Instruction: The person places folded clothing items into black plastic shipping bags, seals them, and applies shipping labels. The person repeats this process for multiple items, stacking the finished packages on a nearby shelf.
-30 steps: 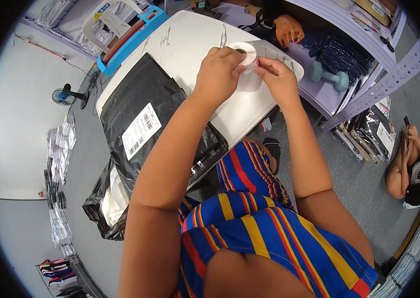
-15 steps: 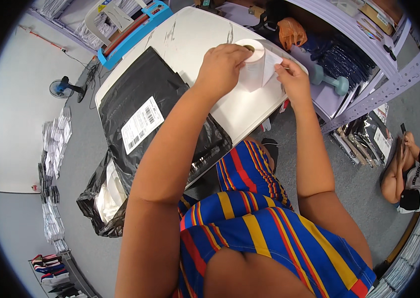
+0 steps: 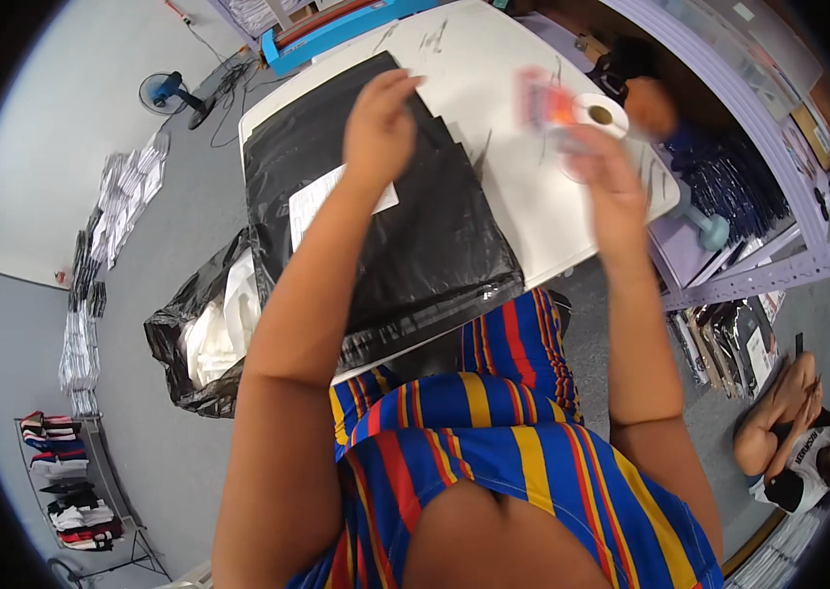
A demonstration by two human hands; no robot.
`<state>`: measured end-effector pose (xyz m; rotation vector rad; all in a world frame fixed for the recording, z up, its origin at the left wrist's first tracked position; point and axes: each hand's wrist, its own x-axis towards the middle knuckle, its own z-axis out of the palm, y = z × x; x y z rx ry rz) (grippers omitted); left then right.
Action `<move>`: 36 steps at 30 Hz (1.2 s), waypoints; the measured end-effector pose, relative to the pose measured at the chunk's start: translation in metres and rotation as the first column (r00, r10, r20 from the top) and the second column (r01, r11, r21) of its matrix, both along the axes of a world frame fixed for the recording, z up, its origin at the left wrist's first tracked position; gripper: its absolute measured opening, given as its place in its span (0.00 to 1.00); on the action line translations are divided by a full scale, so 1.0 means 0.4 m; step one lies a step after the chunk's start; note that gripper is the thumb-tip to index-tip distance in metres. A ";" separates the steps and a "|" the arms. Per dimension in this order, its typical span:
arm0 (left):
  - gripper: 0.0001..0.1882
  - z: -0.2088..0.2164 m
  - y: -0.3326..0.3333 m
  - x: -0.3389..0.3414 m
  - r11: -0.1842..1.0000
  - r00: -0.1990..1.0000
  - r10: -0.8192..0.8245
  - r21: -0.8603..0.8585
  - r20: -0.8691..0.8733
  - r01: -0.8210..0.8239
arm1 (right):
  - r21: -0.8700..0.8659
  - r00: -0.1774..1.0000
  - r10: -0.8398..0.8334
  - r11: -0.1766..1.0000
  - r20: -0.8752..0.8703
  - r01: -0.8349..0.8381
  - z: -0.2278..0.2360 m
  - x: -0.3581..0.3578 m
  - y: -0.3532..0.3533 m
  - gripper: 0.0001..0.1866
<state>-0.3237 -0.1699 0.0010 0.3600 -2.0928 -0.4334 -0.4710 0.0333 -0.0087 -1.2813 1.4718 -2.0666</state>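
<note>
My right hand (image 3: 611,182) is closed on a small flat red-and-white piece (image 3: 545,103), too smeared by motion to make out fully. Close beside that hand a white label roll (image 3: 600,116) stands on end on the white table (image 3: 543,231). My left hand (image 3: 381,135), slightly blurred, is over black plastic mailer bags (image 3: 435,236), its fingers stretched out with nothing seen in them. A white printed shipping label (image 3: 312,204) lies on the bags, partly hidden behind my left forearm.
A black bag with white contents (image 3: 214,339) hangs by the table's left side. Purple metal shelving (image 3: 778,280) borders the right, with a pale teal dumbbell (image 3: 712,231). A blue machine (image 3: 336,34) is beyond the table. Another person (image 3: 798,442) sits at the right.
My left hand has left the label roll and moved left over the mailer bags. My right hand now has the red-and-white piece beside the roll. The whole view has shifted.
</note>
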 end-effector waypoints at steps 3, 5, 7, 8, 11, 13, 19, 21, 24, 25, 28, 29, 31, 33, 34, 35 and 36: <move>0.15 -0.013 -0.080 0.121 0.973 0.988 0.156 0.175 -0.018 -0.150 | 0.111 0.921 0.183 0.982 -0.345 -0.154 -0.028 0.077 -0.117 0.11; 0.12 -0.007 -0.065 0.155 0.935 0.986 0.163 0.316 0.025 -0.162 | 0.147 0.910 0.276 0.959 -0.310 -0.241 -0.070 0.098 -0.174 0.11; 0.11 -0.022 -0.060 0.180 0.949 0.990 0.135 0.285 0.030 -0.138 | 0.174 0.884 0.342 0.938 -0.318 -0.300 -0.085 0.108 -0.208 0.11; 0.11 -0.032 -0.057 0.184 0.955 0.993 0.117 0.269 0.034 -0.122 | 0.188 0.871 0.371 0.927 -0.321 -0.326 -0.091 0.110 -0.220 0.11; 0.17 -0.066 -0.043 0.178 0.971 0.992 -0.032 0.240 0.121 0.002 | 0.247 0.832 0.376 0.923 -0.408 -0.295 -0.097 0.109 -0.242 0.11; 0.18 -0.079 -0.031 0.163 0.986 0.945 -0.047 0.169 0.324 -0.009 | 0.312 0.789 0.399 0.910 -0.467 -0.275 -0.102 0.105 -0.249 0.12; 0.21 -0.138 -0.071 0.208 0.980 0.735 0.189 -0.079 0.651 -0.182 | 0.515 0.576 0.452 0.855 -0.681 -0.062 -0.050 0.108 -0.256 0.12; 0.20 -0.144 -0.098 0.233 0.943 0.763 0.311 -0.086 0.567 -0.320 | 0.378 0.606 0.276 0.925 -0.746 0.044 -0.016 0.127 -0.294 0.13; 0.17 -0.141 -0.110 0.261 0.873 0.723 0.465 -0.128 0.511 -0.471 | 0.232 0.442 0.140 0.959 -0.886 0.162 -0.021 0.200 -0.341 0.16; 0.16 -0.130 -0.103 0.256 0.869 0.694 0.465 -0.132 0.550 -0.477 | 0.159 0.326 0.083 0.964 -0.942 0.215 -0.049 0.225 -0.353 0.18; 0.13 -0.096 -0.096 0.227 0.843 0.621 0.503 -0.185 0.600 -0.504 | 0.411 0.338 0.297 0.846 -0.893 0.341 -0.111 0.220 -0.373 0.25; 0.11 -0.100 -0.090 0.217 0.844 0.627 0.513 -0.213 0.586 -0.492 | 0.402 0.368 0.262 0.834 -0.892 0.379 -0.112 0.222 -0.356 0.24; 0.09 -0.078 -0.061 0.222 0.827 0.717 0.562 -0.306 0.412 -0.472 | 0.262 0.448 0.111 0.920 -0.887 0.291 -0.090 0.200 -0.336 0.22; 0.09 -0.018 -0.023 0.265 0.872 0.768 0.489 -0.208 0.413 -0.443 | 0.095 0.665 -0.033 0.983 -0.746 0.155 -0.051 0.169 -0.302 0.20; 0.08 0.021 0.006 0.285 0.893 0.796 0.447 -0.159 0.409 -0.421 | 0.034 0.732 -0.086 0.988 -0.676 0.148 -0.009 0.179 -0.272 0.20; 0.08 0.077 0.051 0.319 0.882 0.807 0.466 -0.113 0.362 -0.458 | -0.028 0.791 -0.149 0.986 -0.593 0.165 0.037 0.180 -0.242 0.19; 0.08 0.137 0.104 0.374 0.868 0.814 0.486 -0.069 0.317 -0.492 | -0.060 0.823 -0.184 0.982 -0.537 0.179 0.065 0.177 -0.225 0.19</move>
